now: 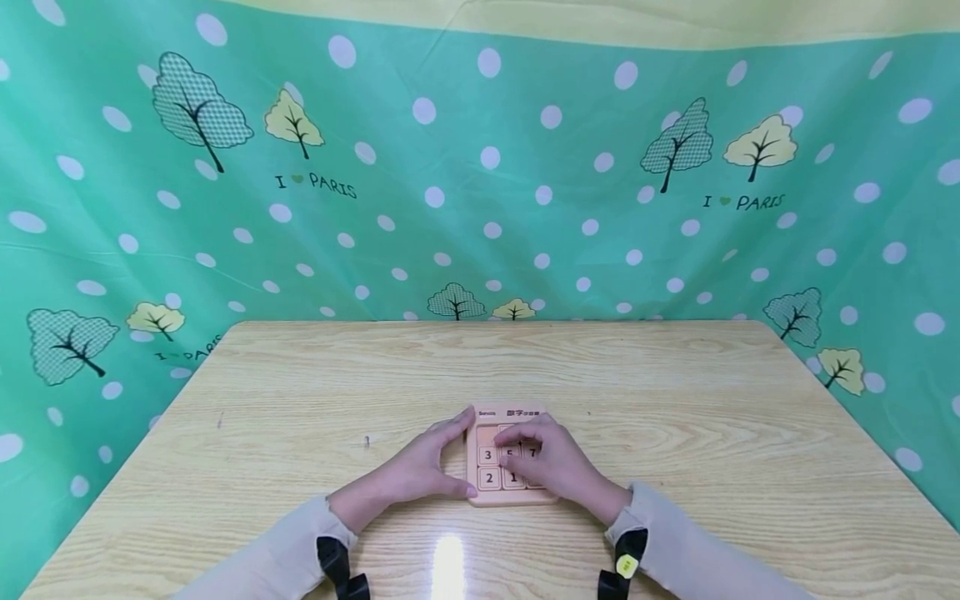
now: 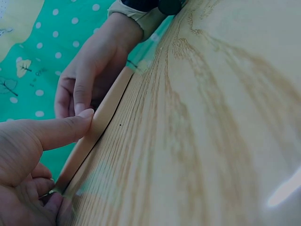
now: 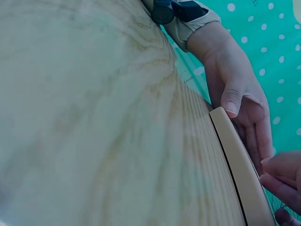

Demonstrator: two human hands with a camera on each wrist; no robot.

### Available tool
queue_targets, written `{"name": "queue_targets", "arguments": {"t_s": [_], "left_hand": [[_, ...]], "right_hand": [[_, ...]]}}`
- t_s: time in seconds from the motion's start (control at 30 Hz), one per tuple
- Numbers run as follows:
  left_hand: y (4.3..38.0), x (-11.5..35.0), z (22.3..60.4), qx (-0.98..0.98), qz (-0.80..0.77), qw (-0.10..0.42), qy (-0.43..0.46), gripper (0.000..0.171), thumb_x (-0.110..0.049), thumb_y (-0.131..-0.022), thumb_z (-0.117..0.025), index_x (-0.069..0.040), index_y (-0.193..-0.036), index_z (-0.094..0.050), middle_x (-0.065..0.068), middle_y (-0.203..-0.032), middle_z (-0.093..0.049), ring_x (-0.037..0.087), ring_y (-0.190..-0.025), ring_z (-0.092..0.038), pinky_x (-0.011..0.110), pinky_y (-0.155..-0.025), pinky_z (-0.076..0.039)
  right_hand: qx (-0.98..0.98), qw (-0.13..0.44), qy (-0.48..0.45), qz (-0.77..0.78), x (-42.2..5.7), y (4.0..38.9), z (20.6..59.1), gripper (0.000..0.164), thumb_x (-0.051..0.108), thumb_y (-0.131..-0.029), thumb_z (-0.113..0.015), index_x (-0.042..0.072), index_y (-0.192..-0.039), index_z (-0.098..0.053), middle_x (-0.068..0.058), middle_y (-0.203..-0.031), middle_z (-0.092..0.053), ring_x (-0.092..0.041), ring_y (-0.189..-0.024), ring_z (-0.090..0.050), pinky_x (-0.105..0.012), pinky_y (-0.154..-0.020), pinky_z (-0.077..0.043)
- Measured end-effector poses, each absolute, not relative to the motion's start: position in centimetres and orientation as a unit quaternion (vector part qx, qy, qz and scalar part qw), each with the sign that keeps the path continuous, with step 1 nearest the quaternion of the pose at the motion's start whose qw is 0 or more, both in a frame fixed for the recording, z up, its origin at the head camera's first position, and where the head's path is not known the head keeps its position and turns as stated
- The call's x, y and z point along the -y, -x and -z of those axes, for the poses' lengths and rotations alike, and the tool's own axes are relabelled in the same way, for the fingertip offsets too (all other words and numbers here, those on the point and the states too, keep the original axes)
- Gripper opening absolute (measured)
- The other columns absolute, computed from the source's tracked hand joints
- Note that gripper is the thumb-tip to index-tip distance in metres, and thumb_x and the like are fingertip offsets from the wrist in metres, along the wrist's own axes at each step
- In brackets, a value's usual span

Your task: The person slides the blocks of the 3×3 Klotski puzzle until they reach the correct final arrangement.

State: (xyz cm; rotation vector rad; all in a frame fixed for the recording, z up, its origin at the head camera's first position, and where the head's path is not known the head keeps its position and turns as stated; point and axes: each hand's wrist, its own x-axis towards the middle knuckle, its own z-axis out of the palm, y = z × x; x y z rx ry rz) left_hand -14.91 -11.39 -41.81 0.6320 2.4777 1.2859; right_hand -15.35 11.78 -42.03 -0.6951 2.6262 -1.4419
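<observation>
A pale pink sliding number puzzle lies flat on the table, with tiles such as 3, 2 and 1 showing. The top left cell of its grid shows no tile. My left hand holds the puzzle's left side, forefinger at the upper corner and thumb at the lower one. Over the tiles, my right hand has its thumb and forefinger bent, with a gap between the tips. It covers part of the middle and right columns. Seen from the left wrist, the left thumb rests against the puzzle's edge.
The wood-grain table stretches out around the puzzle on all sides. Behind it hangs a green dotted cloth with printed trees. Black straps circle both wrists over light sleeves. A bright reflection lies on the near tabletop.
</observation>
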Motion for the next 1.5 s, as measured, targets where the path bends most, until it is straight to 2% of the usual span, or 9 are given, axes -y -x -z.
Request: {"name": "queue_targets", "arguments": {"t_s": [0.2, 0.43, 0.67, 0.87, 1.13, 1.5], "left_hand": [[15.0, 11.4, 41.9, -0.855, -0.448, 0.143, -0.217, 0.105, -0.03, -0.067, -0.084, -0.009, -0.15, -0.023, 0.007, -0.156, -0.02, 0.03, -0.143, -0.017, 0.049, -0.115, -0.013], [14.9, 11.3, 41.9, -0.854, -0.452, 0.145, -0.213, 0.105, -0.029, -0.067, -0.084, -0.009, -0.15, -0.023, 0.006, -0.156, -0.02, 0.029, -0.143, -0.016, 0.049, -0.115, -0.013], [15.0, 11.2, 41.8, -0.853, -0.454, 0.144, -0.211, 0.105, -0.028, -0.066, -0.085, -0.009, -0.15, -0.023, 0.006, -0.156, -0.02, 0.03, -0.142, -0.017, 0.05, -0.115, -0.013], [15.0, 11.3, 41.7, -0.854, -0.453, 0.141, -0.213, 0.105, -0.027, -0.066, -0.085, -0.009, -0.149, -0.023, 0.006, -0.156, -0.02, 0.03, -0.142, -0.018, 0.05, -0.115, -0.013], [15.0, 11.4, 41.8, -0.852, -0.455, 0.147, -0.213, 0.105, -0.028, -0.067, -0.084, -0.01, -0.15, -0.023, 0.006, -0.156, -0.019, 0.029, -0.142, -0.016, 0.05, -0.115, -0.013], [15.0, 11.3, 41.9, -0.853, -0.453, 0.145, -0.216, 0.105, -0.028, -0.067, -0.084, -0.009, -0.15, -0.023, 0.007, -0.156, -0.02, 0.03, -0.142, -0.017, 0.05, -0.115, -0.013]], "right_hand": [[-0.858, 0.019, 0.192, 0.477, -12.4, 15.9, 42.0, 0.021, 0.012, -0.08, -0.073, 0.017, -0.101, -0.072, 0.003, -0.098, -0.061, -0.016, -0.09, -0.049, -0.027, -0.078, -0.043], [-0.866, -0.007, 0.179, 0.467, -13.1, 16.9, 41.7, 0.021, 0.007, -0.079, -0.073, 0.013, -0.099, -0.073, 0.004, -0.1, -0.068, -0.016, -0.085, -0.049, -0.027, -0.073, -0.041], [-0.878, 0.001, 0.17, 0.448, -13.1, 17.3, 41.6, 0.021, 0.006, -0.078, -0.073, 0.013, -0.098, -0.073, 0.003, -0.097, -0.068, -0.015, -0.083, -0.048, -0.027, -0.07, -0.04], [-0.877, 0.01, 0.157, 0.454, -12.7, 17.4, 41.8, 0.021, 0.004, -0.078, -0.072, 0.014, -0.097, -0.073, 0.003, -0.097, -0.068, -0.014, -0.085, -0.049, -0.026, -0.073, -0.041], [-0.87, 0.013, 0.166, 0.464, -12.1, 17.4, 42.0, 0.021, 0.004, -0.078, -0.072, 0.014, -0.097, -0.073, 0.003, -0.099, -0.068, -0.016, -0.095, -0.053, -0.033, -0.083, -0.041], [-0.867, 0.006, 0.185, 0.464, -11.1, 17.5, 41.9, 0.017, 0.007, -0.08, -0.072, 0.013, -0.096, -0.074, 0.004, -0.094, -0.068, -0.014, -0.088, -0.052, -0.028, -0.077, -0.043]]}}
